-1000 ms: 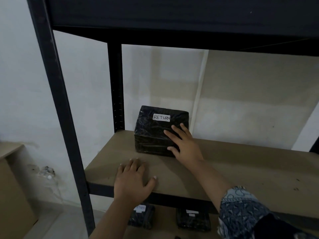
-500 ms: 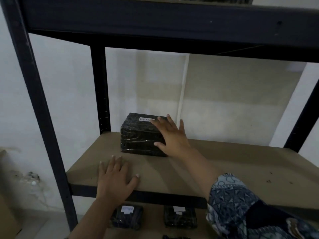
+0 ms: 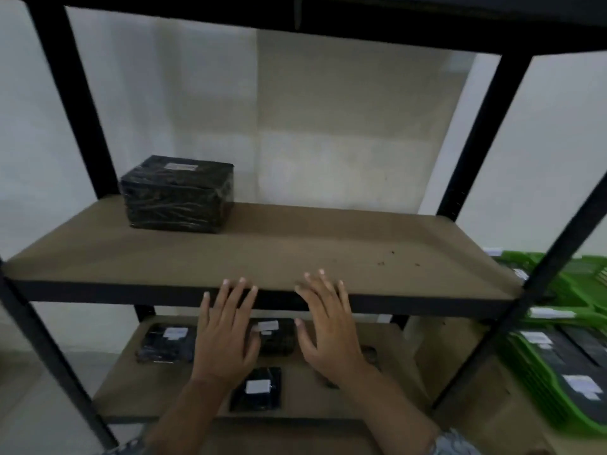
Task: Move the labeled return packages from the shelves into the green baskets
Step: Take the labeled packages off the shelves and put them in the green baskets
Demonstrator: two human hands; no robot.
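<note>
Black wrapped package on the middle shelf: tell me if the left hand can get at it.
Probably yes. The left hand is open and empty, and nothing lies on the shelf before the package.

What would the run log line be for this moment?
left hand: open, empty | right hand: open, empty | wrapped box: on middle shelf, untouched | packages: lower shelf | baskets: right

The white label on the black package [image 3: 179,193] at the far left of the shelf [image 3: 295,254] is too blurred to read. On the lower shelf [image 3: 131,385], the left hand [image 3: 223,336] and right hand [image 3: 328,333] partly hide the small packages [image 3: 276,336]. The green baskets [image 3: 558,349] are cut off by the right edge.
</note>
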